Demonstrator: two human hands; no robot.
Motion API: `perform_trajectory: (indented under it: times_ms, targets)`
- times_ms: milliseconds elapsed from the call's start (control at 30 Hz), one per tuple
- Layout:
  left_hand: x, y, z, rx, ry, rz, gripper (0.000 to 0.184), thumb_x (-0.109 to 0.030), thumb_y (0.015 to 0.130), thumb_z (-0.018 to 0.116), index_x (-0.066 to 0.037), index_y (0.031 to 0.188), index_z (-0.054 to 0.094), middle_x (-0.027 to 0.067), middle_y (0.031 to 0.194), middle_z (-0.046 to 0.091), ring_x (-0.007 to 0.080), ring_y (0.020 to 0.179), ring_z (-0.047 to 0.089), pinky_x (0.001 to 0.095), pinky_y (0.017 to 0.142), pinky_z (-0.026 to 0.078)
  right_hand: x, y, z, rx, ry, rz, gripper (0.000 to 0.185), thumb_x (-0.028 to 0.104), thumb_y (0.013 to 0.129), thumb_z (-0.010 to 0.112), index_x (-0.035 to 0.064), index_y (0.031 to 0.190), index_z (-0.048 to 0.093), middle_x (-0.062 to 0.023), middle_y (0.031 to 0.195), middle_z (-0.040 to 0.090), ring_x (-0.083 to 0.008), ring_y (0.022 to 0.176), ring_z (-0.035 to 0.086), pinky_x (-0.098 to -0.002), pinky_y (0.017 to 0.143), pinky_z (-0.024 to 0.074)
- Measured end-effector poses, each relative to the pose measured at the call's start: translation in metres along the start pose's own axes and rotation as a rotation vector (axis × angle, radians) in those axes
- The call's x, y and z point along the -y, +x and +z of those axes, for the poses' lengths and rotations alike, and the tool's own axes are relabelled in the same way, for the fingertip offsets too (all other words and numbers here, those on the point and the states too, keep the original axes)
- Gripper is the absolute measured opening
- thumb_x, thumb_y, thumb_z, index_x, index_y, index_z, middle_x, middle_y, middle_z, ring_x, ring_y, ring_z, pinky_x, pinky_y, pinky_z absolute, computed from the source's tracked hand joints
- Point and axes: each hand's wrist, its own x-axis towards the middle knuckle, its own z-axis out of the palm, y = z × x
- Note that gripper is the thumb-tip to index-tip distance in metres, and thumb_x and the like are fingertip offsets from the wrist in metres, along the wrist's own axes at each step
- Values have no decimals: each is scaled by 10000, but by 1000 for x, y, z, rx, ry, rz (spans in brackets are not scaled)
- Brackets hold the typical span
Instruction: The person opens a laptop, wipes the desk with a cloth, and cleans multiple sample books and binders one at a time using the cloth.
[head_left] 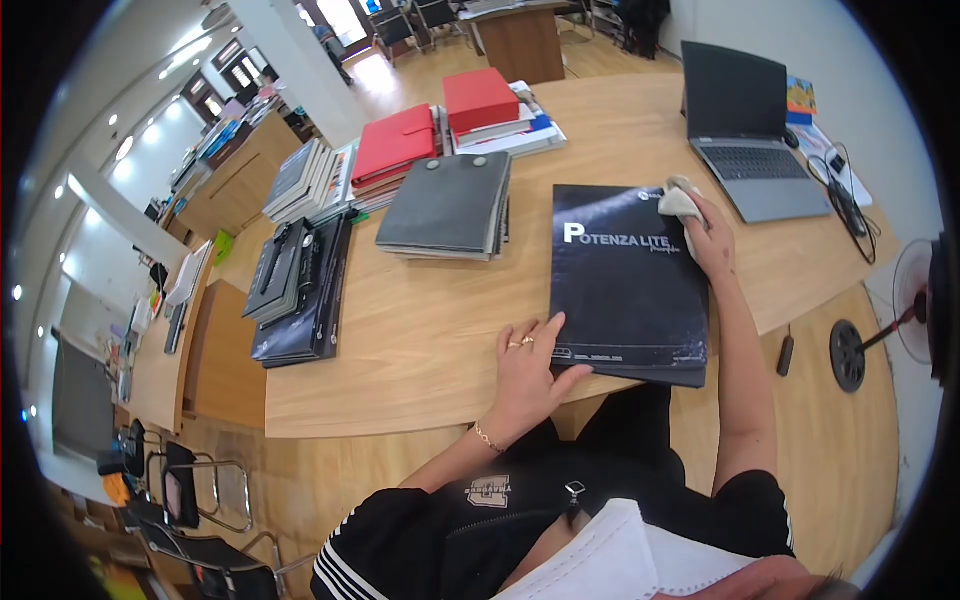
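A large dark blue catalogue [628, 295] with "Potenza Lite" on its cover lies at the table's front edge, its lower end reaching slightly past it. My right hand [712, 238] is closed on a whitish cloth [678, 198], pressed to the catalogue's upper right corner. At the lower left corner rests my left hand [530, 365], fingers stretched out and thumb along the bottom edge, holding nothing. Left of the catalogue lies a thick grey book [445, 205] with two round studs on its cover.
On the wooden table [420, 340] stand red binders [395, 143], a red box [480, 100], stacked books [305, 180] and dark catalogues [300, 290] to the left. An open laptop [755, 160] and black cables [850, 205] are at the right. A fan [848, 355] stands beyond the table's right side.
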Motion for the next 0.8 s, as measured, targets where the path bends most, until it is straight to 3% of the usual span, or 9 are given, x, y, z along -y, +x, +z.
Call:
perform_trajectory:
  times_ms: [67,100,200,233,333,433,533,733,800]
  targets:
    - [-2,4,1,-11,-16,6,677,-361,750,778,3,1271,545,206,1135,609,361,1078,544,469,1006,327,-11,-1,-1,-20,10,5,392,132,859,601,53,1243,607,-143,1213,627,-267,1159,579,-324,984,428]
    - [-2,5,3,31,-55,-15,705,-298,720,815,18,1286,539,186,1112,616,323,1028,561,414,926,405,-11,0,-1,-20,-11,4,391,140,860,601,54,1242,608,-143,1215,626,-267,1160,579,-323,985,428]
    - [-11,7,4,-3,-237,-75,724,-201,690,843,34,1299,531,155,1085,621,270,1005,570,349,847,454,-2,-4,0,-22,-60,14,392,141,868,594,46,1248,602,-142,1228,620,-258,1163,576,-319,992,423]
    - [-18,8,0,24,-259,-141,702,-125,716,828,39,1322,512,129,1118,601,216,1025,564,300,827,469,-4,-4,1,-15,-41,18,397,120,872,589,35,1260,594,-145,1242,613,-248,1168,573,-318,999,419]
    - [-21,8,5,-26,-457,-84,688,-84,786,775,30,1381,449,134,1213,561,197,1066,559,286,872,468,-7,-3,3,-32,-4,12,384,146,875,592,46,1246,603,-142,1233,617,-260,1163,574,-323,991,422]
    - [-42,19,2,-169,-1124,-252,653,-45,869,680,29,1435,362,147,1305,510,183,1124,549,282,915,469,-8,-4,2,-46,-5,-5,374,176,878,597,58,1232,612,-138,1223,621,-271,1161,575,-328,985,424]
    - [-36,28,-5,-103,-1469,-535,601,-31,916,599,29,1448,324,139,1313,520,158,1112,576,287,907,495,-10,-4,3,-49,-1,-3,375,185,881,600,59,1234,612,-138,1223,621,-272,1163,573,-329,987,422]
    - [-27,42,-3,116,-1645,-624,409,-29,920,569,26,1316,481,94,1134,639,109,953,649,252,813,542,-9,-5,2,-51,24,-1,381,177,883,603,58,1245,609,-141,1229,621,-271,1162,576,-322,986,425]
    - [-19,39,0,103,-1674,-647,420,0,897,588,33,1304,489,87,1138,642,119,1002,631,254,857,522,-14,-4,2,-60,83,16,381,164,889,601,53,1253,606,-142,1237,621,-255,1159,580,-313,985,427]
